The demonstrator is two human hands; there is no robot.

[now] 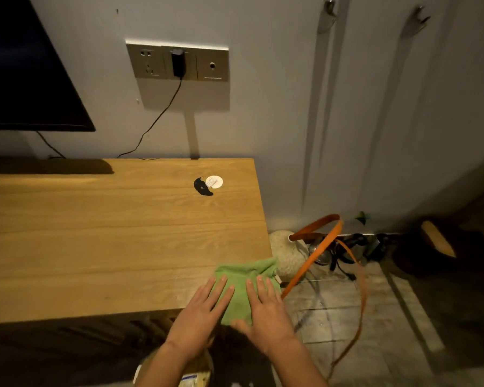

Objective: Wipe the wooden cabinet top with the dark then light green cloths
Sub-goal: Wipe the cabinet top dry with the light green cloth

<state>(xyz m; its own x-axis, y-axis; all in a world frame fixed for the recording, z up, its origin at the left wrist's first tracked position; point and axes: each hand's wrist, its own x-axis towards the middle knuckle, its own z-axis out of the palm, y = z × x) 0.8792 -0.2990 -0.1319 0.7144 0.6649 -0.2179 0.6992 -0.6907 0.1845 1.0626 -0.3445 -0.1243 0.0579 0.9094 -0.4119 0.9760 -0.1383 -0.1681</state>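
A light green cloth (242,289) lies on the near right corner of the wooden cabinet top (109,233), hanging a little over the front edge. My left hand (204,311) presses flat on the cloth's left part with straight fingers. My right hand (266,311) lies flat on its right part, thumb spread toward the left. No dark green cloth is in view.
A white round disc (214,182) sits beside a black cable hole (202,187) near the cabinet's far right. A TV (25,74) hangs at the left, a socket panel (178,62) with a plugged charger behind. Orange straps (319,247) and clutter lie on the floor at right.
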